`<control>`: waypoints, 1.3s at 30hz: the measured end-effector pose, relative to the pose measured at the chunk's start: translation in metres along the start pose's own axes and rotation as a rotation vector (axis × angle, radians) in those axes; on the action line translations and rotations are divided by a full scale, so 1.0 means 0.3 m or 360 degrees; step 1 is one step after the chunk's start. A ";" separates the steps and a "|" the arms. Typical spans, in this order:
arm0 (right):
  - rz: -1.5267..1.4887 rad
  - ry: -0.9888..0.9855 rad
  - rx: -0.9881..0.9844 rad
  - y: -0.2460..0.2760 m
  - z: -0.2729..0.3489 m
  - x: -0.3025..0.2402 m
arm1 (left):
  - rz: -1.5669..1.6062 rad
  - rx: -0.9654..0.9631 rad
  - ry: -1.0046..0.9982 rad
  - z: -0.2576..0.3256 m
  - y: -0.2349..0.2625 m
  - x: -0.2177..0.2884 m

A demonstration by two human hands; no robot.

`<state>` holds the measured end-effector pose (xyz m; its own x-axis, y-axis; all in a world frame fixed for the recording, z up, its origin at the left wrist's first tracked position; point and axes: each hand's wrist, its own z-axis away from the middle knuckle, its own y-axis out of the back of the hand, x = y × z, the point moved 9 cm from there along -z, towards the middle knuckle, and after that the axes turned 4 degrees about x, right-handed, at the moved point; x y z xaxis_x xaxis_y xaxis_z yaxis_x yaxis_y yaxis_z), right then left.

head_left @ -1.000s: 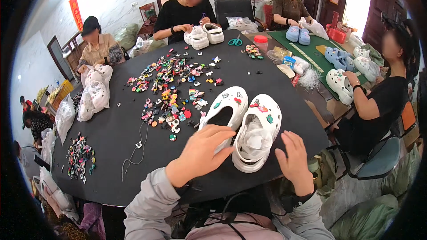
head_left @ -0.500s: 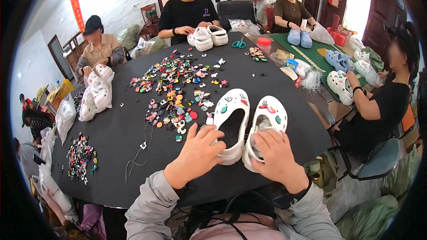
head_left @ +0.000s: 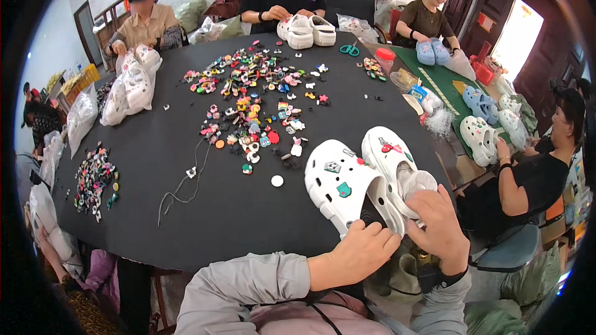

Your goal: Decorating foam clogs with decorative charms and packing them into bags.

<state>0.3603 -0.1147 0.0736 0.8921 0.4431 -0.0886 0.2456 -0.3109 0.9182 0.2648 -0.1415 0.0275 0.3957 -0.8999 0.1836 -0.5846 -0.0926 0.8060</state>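
Note:
Two white clogs with charms in their holes are at the near right of the table. The left clog (head_left: 323,180) is tilted, with a green charm and a checkered one on its toe. My left hand (head_left: 367,249) is closed on its heel end. The right clog (head_left: 382,147) leans beside it, bearing a red charm, with something pale and translucent in its opening. My right hand (head_left: 439,226) grips its heel end with bent fingers. A round white disc (head_left: 277,180) lies left of the clogs.
A large heap of shoe charms (head_left: 257,80) covers the table's middle; a smaller heap (head_left: 96,177) lies at left. A grey cord (head_left: 180,200) lies between. Teal scissors (head_left: 349,49) and a red-lidded jar (head_left: 385,59) stand far right. Several co-workers handle clogs around the table.
Both hands have moved right and closer to me with the clogs. The left clog has tipped over from flat, and my left hand has shifted to its heel. The white disc now shows on the table.

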 end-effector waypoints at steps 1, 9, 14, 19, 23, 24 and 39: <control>-0.0021 -0.0026 0.0107 0.011 -0.013 -0.005 | -0.0002 -0.0075 0.0000 -0.003 -0.019 0.000; 0.0145 -0.0220 0.0240 -0.069 -0.113 -0.007 | 0.0268 0.0072 -0.0143 0.033 0.041 -0.014; 0.0119 -0.0358 0.0204 -0.086 -0.145 0.032 | 0.0451 0.0348 -0.0409 0.106 0.156 -0.030; 0.0205 -0.0384 0.0197 -0.095 -0.135 0.031 | 0.0391 0.0387 -0.0131 0.144 0.208 -0.153; 0.0254 -0.0311 0.0142 -0.108 -0.142 0.025 | 0.0398 0.0483 0.0066 0.174 0.256 -0.223; 0.0261 -0.0316 0.0144 -0.109 -0.143 0.030 | 0.0377 0.0453 0.0091 0.182 0.252 -0.234; 0.0162 0.0279 -0.0120 -0.144 -0.116 -0.126 | 0.0355 0.0611 0.0379 0.048 0.365 -0.469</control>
<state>0.3028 -0.0889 0.0506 0.8297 0.5540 0.0686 0.1225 -0.3005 0.9459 0.1348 -0.0312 0.0819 0.3557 -0.7976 0.4872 -0.8741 -0.0995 0.4754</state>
